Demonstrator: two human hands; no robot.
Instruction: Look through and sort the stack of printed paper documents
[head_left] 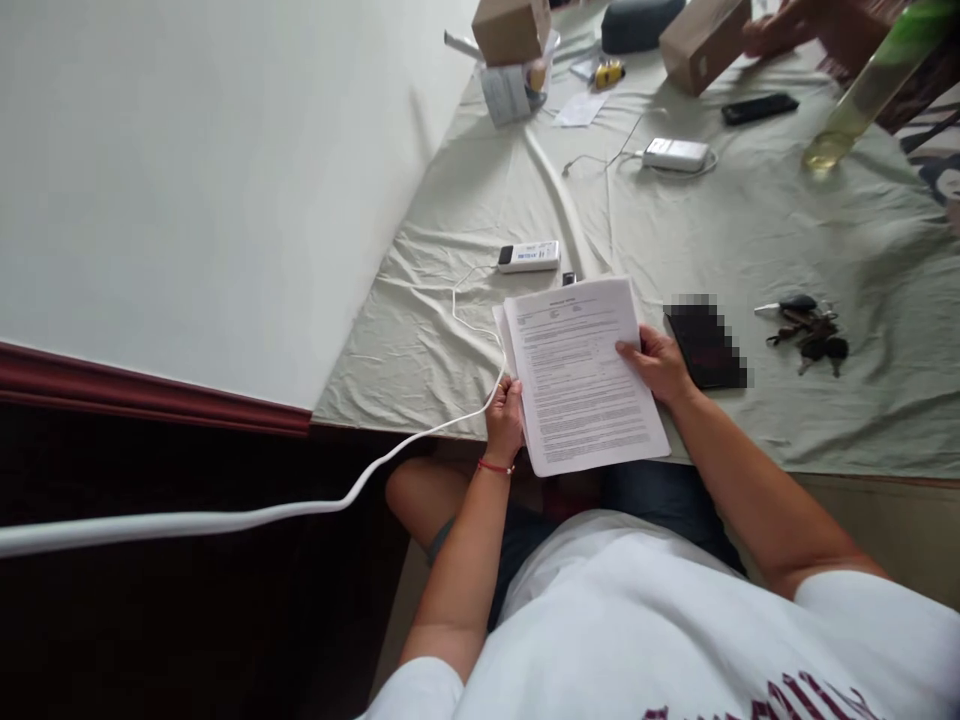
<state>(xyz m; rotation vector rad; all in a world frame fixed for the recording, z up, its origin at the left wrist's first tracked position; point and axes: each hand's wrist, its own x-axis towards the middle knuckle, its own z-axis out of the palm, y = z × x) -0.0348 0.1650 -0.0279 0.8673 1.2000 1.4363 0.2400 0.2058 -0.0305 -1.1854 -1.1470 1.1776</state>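
Observation:
Several printed paper sheets [589,385] are held in a loose stack over the table's near edge, tilted a little. My left hand [505,420] pinches the stack's left edge, where a sheet behind peeks out. On the opposite side my right hand [660,362] grips the right edge, thumb on the printed front and the other fingers hidden behind. Just right of that hand lies a dark phone [705,345], partly blurred out. A white power bank-like device [529,257] with a cable rests beyond the papers.
A white cable [360,490] crosses from the lower left. Keys [810,335] lie at right on the cloth-covered table [420,340]. Farther back are a white adapter [675,154], black phone [760,108], bottle [862,110], cardboard boxes [512,30] and another person's hand [776,32].

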